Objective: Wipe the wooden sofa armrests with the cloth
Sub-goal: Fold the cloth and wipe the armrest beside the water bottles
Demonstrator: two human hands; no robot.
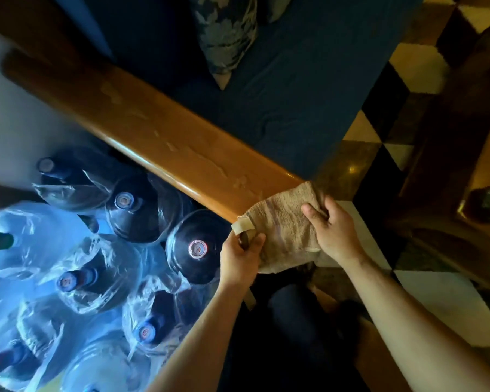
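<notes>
Both hands' fingers clamp the tan terry cloth [283,233] draped over the glossy brown wooden armrest [153,131] end: left hand [239,260], right hand [335,230]. Bunched cloth could slip off, skipping streaks beyond the fingers.

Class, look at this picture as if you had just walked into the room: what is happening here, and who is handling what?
A person stands at the near end of a wooden sofa armrest, wiping it with a tan cloth. The cloth is draped over the end of the armrest. The right hand presses and grips it from above, while the left hand holds its lower edge. Smears show along the armrest's top. Large water bottles wrapped in plastic stand on the floor beside the sofa.
</notes>
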